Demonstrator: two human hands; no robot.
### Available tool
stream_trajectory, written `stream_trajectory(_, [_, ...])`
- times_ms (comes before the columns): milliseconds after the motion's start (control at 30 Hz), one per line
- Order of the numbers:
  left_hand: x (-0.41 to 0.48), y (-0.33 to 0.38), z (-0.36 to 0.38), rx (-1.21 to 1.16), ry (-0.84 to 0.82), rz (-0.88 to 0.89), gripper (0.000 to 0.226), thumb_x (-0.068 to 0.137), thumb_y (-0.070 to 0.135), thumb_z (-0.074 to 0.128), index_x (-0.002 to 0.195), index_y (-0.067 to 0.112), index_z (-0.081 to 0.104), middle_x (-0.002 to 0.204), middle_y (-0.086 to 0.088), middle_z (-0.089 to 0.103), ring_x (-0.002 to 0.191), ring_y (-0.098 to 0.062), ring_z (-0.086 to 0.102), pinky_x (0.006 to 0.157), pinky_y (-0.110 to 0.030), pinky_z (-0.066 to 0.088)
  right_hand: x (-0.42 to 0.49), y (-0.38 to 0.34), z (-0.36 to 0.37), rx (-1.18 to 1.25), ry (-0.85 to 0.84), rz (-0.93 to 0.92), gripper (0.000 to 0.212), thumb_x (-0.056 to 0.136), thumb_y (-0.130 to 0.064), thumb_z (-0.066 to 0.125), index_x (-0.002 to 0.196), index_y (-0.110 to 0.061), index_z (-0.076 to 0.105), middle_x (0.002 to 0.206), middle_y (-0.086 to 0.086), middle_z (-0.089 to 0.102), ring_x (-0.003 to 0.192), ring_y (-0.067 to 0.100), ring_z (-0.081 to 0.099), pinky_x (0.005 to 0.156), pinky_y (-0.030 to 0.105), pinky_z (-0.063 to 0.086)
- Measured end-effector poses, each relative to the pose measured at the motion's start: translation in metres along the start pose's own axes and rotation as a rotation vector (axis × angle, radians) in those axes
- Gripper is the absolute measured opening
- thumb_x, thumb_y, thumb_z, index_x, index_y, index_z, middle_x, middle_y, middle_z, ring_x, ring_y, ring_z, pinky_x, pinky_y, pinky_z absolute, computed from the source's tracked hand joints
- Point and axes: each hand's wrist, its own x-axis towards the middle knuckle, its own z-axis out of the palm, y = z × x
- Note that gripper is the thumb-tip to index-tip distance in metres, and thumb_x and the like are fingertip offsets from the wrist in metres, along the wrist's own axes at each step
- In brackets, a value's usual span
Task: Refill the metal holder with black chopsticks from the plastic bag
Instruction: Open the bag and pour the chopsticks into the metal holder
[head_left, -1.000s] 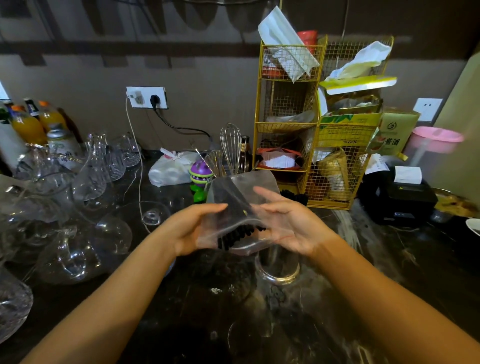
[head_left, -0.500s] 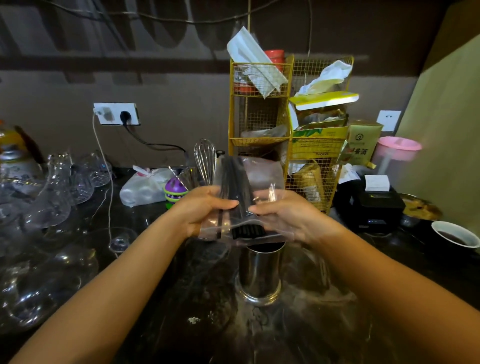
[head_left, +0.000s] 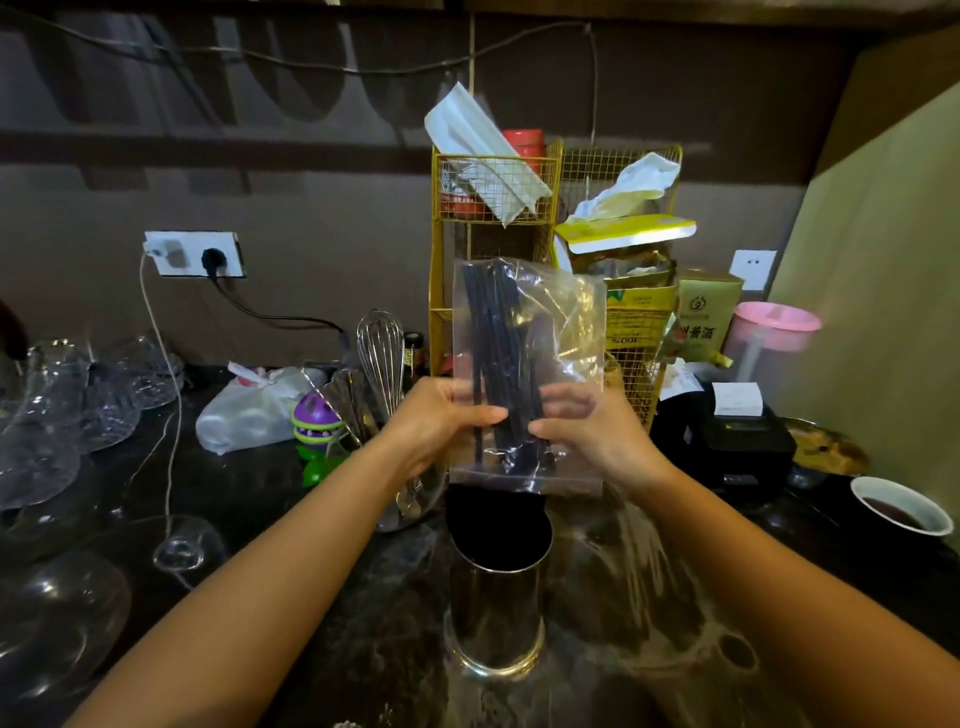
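A clear plastic bag (head_left: 569, 332) stands upright in front of me, with several black chopsticks (head_left: 496, 343) inside it. My left hand (head_left: 434, 423) grips the bag's lower left side and my right hand (head_left: 592, 431) grips its lower right side, thumbs in front. The bag's open end points down, just above a shiny metal holder (head_left: 493, 618) that stands on the dark counter (head_left: 332, 597). The holder's inside looks dark; I cannot tell what is in it.
A yellow wire rack (head_left: 550, 291) with packets stands behind the bag. A whisk (head_left: 382, 353) and a utensil cup sit to the left, with a white bag (head_left: 249, 410) and glassware (head_left: 62, 426) further left. A black printer (head_left: 737, 436) and a cup (head_left: 901, 506) are on the right.
Both hands have raised the bag and turned it upright over the holder. The chopsticks now stand vertical in the bag. The view has shifted left to right, centring the holder.
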Motion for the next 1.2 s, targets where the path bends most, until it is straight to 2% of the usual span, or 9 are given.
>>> stream_trajectory(133, [0.000,-0.018,0.001,0.020,0.003,-0.008,0.016,0.068,0.002,0.068,0.071,0.017,0.072,0.065,0.006,0.074,0.063,-0.010,0.067,0.056,-0.018,0.054,0.001,0.026,0.003,0.013,0.011,0.019,0.036,0.071,0.011,0.064,0.073,-0.025,0.063,0.055,-0.014,0.070,0.055,-0.002,0.065,0.048,0.009,0.048])
stream_trajectory(200, [-0.003,-0.024,0.002,0.014,0.005,0.004,0.018,0.070,-0.002,0.066,0.076,0.014,0.070,0.065,0.004,0.074,0.062,-0.010,0.066,0.055,-0.018,0.054,0.000,0.035,0.005,0.016,0.009,0.031,0.036,0.072,0.008,0.065,0.071,-0.028,0.063,0.057,-0.018,0.071,0.056,-0.002,0.065,0.048,0.009,0.048])
stream_trajectory(300, [-0.007,-0.026,0.002,0.007,-0.006,0.031,0.024,0.070,-0.005,0.064,0.092,0.005,0.067,0.082,-0.006,0.071,0.073,-0.017,0.065,0.068,-0.025,0.055,0.000,0.043,0.007,0.029,0.014,0.028,0.035,0.071,0.005,0.067,0.072,-0.029,0.064,0.059,-0.019,0.071,0.057,-0.002,0.066,0.049,0.010,0.049])
stream_trajectory(433, [-0.009,-0.026,0.002,-0.033,-0.021,0.056,0.034,0.072,-0.008,0.061,0.103,0.006,0.062,0.084,0.006,0.072,0.069,-0.008,0.068,0.062,-0.017,0.055,-0.001,0.045,0.006,0.040,0.008,0.020,0.034,0.071,0.002,0.068,0.079,-0.031,0.066,0.067,-0.018,0.073,0.064,0.000,0.068,0.053,0.012,0.052])
stream_trajectory(500, [-0.009,-0.026,0.003,-0.059,-0.016,0.060,0.032,0.074,-0.007,0.060,0.102,0.007,0.063,0.085,0.003,0.072,0.070,-0.009,0.067,0.061,-0.017,0.055,-0.001,0.045,0.005,0.051,0.009,0.022,0.032,0.071,0.001,0.069,0.083,-0.029,0.066,0.068,-0.015,0.074,0.066,0.002,0.068,0.055,0.013,0.052])
stream_trajectory(633, [-0.008,-0.023,0.004,-0.103,-0.031,0.065,0.029,0.078,-0.001,0.057,0.096,0.020,0.065,0.090,0.001,0.072,0.085,-0.013,0.068,0.075,-0.029,0.055,0.000,0.042,0.002,0.075,0.020,0.020,0.030,0.070,0.001,0.069,0.086,-0.024,0.066,0.067,-0.012,0.073,0.066,0.004,0.068,0.056,0.015,0.054])
stream_trajectory(767, [-0.008,-0.019,0.005,-0.159,-0.045,0.095,0.024,0.080,0.002,0.055,0.094,0.018,0.065,0.082,0.006,0.074,0.082,-0.009,0.069,0.066,-0.022,0.057,-0.001,0.036,0.001,0.108,0.037,0.022,0.029,0.070,0.002,0.069,0.085,-0.023,0.066,0.065,-0.012,0.073,0.064,0.003,0.068,0.058,0.016,0.056])
stream_trajectory(1033, [-0.010,-0.010,0.002,-0.181,-0.041,0.131,0.025,0.080,0.002,0.054,0.097,0.019,0.064,0.085,0.008,0.073,0.086,-0.009,0.069,0.070,-0.019,0.056,-0.005,0.018,0.002,0.121,0.070,-0.020,0.022,0.075,0.002,0.064,0.085,-0.018,0.065,0.086,0.007,0.068,0.062,0.002,0.067,0.058,0.015,0.055])
stream_trajectory(1200, [-0.011,0.008,-0.003,-0.137,-0.015,0.191,0.018,0.082,0.004,0.052,0.090,0.014,0.065,0.088,0.001,0.070,0.081,-0.008,0.069,0.075,-0.020,0.056,-0.006,0.001,0.002,0.134,0.078,-0.057,0.018,0.081,-0.002,0.057,0.082,-0.017,0.065,0.083,0.003,0.068,0.065,0.001,0.068,0.060,0.014,0.055])
